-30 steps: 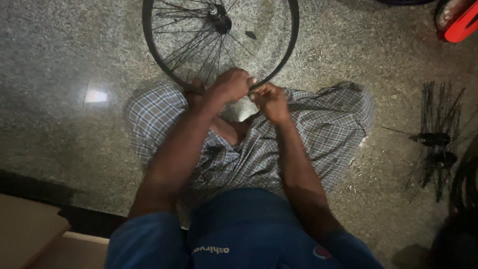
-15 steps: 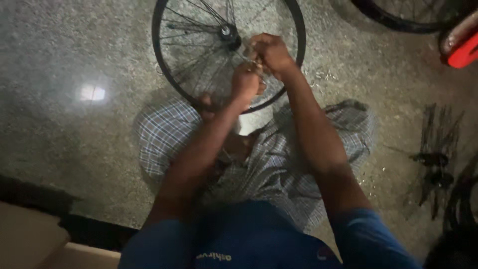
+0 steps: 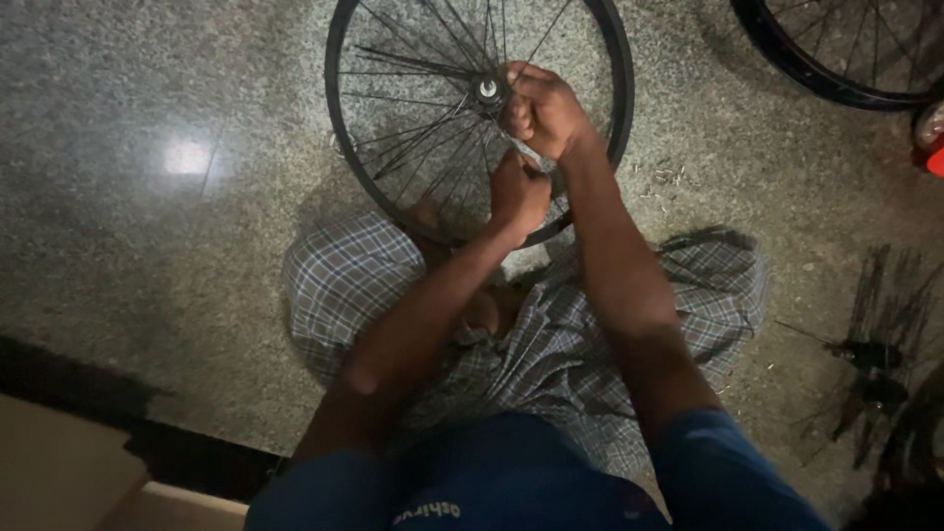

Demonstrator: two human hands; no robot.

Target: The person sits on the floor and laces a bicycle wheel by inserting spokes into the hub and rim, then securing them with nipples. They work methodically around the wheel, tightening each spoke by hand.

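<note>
Black spoked bicycle wheel (image 3: 393,187) lies flat on the speckled stone floor (image 3: 147,246), just ahead of the person's checked-cloth lap (image 3: 551,344). Right hand (image 3: 543,110) fisted at the silver hub (image 3: 488,89), gripping spokes. Left hand (image 3: 517,191) pinched shut on a thin spoke (image 3: 536,167) nearer the rim, just below the hub.

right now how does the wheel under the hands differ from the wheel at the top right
The near wheel shows its whole rim, hub and spokes; the far wheel is cut off by the frame, only a lower arc showing. The near wheel is being handled: the right hand is at its hub and the left hand among its spokes, while nobody touches the far wheel. Both are dark spoked wheels on the speckled floor.
</note>
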